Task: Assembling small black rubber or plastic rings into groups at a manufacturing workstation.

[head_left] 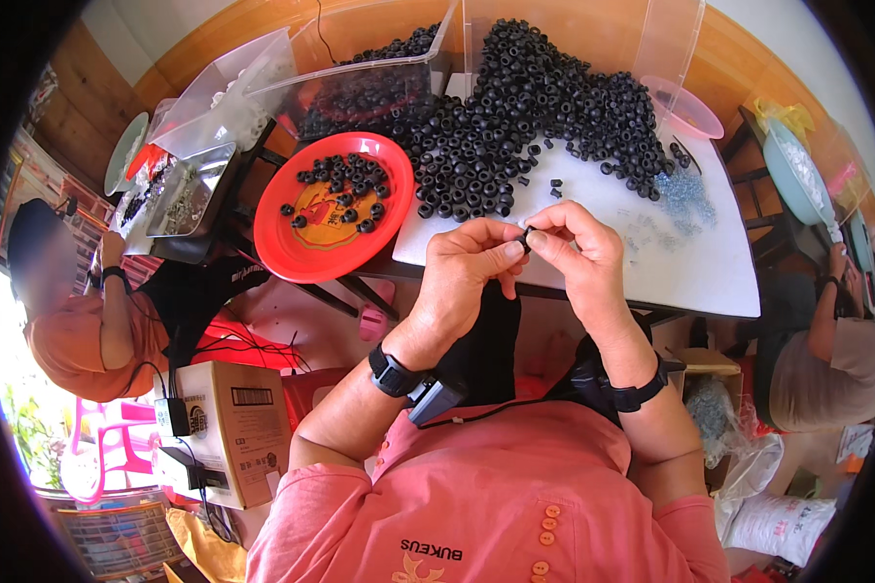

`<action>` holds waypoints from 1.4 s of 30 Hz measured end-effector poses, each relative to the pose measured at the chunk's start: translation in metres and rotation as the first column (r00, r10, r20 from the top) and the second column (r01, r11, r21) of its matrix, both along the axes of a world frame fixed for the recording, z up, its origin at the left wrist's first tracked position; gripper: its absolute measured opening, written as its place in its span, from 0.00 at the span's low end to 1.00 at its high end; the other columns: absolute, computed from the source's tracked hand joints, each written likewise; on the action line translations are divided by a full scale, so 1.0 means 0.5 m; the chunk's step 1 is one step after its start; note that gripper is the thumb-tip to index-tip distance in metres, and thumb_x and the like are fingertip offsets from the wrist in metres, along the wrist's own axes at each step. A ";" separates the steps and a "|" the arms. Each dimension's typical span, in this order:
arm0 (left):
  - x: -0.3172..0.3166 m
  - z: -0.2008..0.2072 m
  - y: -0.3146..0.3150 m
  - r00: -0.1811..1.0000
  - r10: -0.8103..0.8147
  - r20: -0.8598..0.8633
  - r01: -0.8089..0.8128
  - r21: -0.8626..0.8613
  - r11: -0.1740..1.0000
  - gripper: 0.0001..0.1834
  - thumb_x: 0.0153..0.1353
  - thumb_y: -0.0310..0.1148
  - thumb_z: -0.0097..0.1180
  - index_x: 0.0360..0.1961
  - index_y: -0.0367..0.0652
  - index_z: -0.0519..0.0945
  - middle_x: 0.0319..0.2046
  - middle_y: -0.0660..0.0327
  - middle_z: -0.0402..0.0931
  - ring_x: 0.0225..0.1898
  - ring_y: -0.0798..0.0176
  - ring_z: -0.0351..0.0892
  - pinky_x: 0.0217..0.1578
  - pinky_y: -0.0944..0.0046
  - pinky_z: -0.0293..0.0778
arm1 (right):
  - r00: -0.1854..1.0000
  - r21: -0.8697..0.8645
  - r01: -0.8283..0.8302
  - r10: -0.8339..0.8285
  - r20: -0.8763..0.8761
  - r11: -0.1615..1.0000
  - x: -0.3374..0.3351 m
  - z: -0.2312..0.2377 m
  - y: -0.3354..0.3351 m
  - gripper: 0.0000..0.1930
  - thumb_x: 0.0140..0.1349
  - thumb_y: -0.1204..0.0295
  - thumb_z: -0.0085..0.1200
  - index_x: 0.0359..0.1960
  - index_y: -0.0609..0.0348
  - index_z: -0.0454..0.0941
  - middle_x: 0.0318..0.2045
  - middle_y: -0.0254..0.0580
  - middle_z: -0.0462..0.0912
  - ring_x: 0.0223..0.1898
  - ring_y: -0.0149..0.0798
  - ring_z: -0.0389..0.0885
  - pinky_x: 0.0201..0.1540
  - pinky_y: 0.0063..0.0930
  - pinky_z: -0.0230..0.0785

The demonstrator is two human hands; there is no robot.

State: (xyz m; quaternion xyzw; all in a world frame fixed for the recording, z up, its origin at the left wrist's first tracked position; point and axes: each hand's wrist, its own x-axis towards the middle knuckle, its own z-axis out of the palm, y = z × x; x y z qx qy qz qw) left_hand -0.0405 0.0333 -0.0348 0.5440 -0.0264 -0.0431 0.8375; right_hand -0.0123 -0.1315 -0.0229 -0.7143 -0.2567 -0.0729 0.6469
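"Your left hand (pixel 469 270) and right hand (pixel 590 264) meet over the near edge of the tabletop (pixel 681 282); what have your fingers got?"

"Both sets pinch one small black piece (pixel 526 241), probably from opposite sides to steady it. Your fingers hide most of its shape."

"And your red plate (pixel 400 209)?"

"By the left edge, apparently kept within your reach, carrying similar pieces (pixel 365 175). Farther off, your black heap (pixel 544 92) covers much of the far edge; at the far-left corner, the clear bin (pixel 436 78) blurs its contents."
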 end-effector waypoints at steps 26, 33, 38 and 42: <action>0.006 -0.011 0.003 0.999 -0.011 0.044 0.012 -0.011 1.000 0.07 0.65 0.23 0.55 0.42 0.31 0.79 0.32 0.56 0.80 0.30 0.67 0.79 0.24 0.71 0.74 | 0.998 0.015 -0.039 0.040 -0.047 0.999 -0.004 -0.002 -0.008 0.01 0.63 0.80 0.57 0.34 0.63 0.78 0.29 0.32 0.82 0.31 0.23 0.77 0.36 0.20 0.70; 0.006 -0.009 0.003 0.999 -0.013 0.039 0.013 -0.004 1.000 0.07 0.65 0.23 0.56 0.42 0.31 0.78 0.32 0.55 0.80 0.30 0.66 0.80 0.24 0.70 0.75 | 0.993 0.048 -0.035 0.040 -0.114 0.998 -0.003 -0.007 -0.007 0.01 0.63 0.80 0.57 0.35 0.64 0.78 0.31 0.34 0.83 0.33 0.24 0.79 0.39 0.21 0.72; 0.005 -0.011 0.005 0.999 -0.017 0.044 0.017 -0.009 1.000 0.07 0.64 0.23 0.57 0.42 0.31 0.78 0.32 0.55 0.80 0.30 0.66 0.80 0.24 0.70 0.74 | 0.971 0.181 -0.061 0.100 -0.217 0.982 -0.004 -0.009 -0.006 0.01 0.63 0.80 0.57 0.36 0.64 0.79 0.31 0.34 0.83 0.34 0.24 0.79 0.43 0.20 0.72; 0.002 -0.008 0.001 0.999 0.006 0.047 -0.005 -0.029 1.000 0.05 0.63 0.22 0.57 0.40 0.31 0.79 0.30 0.58 0.80 0.28 0.69 0.77 0.22 0.72 0.73 | 0.972 0.103 -0.067 0.088 -0.218 0.992 -0.001 -0.004 -0.009 0.02 0.63 0.79 0.58 0.35 0.64 0.79 0.29 0.33 0.83 0.34 0.24 0.79 0.41 0.20 0.72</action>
